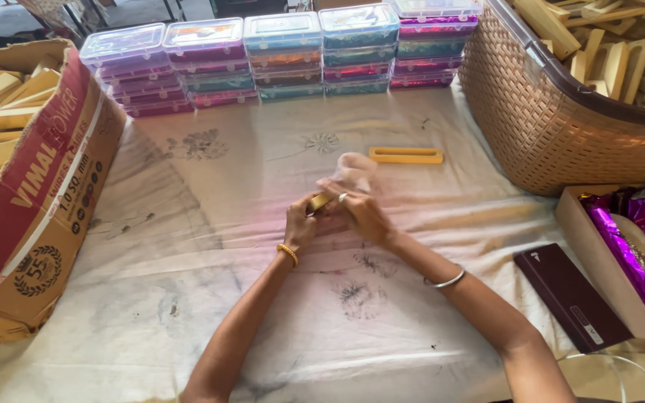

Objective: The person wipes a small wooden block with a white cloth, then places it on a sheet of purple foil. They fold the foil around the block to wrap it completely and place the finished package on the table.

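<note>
Hands (301,224) (360,213) both pinch one flat yellow wooden piece (319,202), thin clear plastic bag (352,173) partly over it; second yellow wooden piece (405,155) lies unbagged on cloth.

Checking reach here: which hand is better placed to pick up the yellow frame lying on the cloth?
Probably the right hand: the yellow frame lies up and to its side. The left hand sits farther away, pinching a small yellow piece.

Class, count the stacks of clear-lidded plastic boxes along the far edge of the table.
5 stacks side by side along the table's far edge, from far left to beside the woven basket.
</note>
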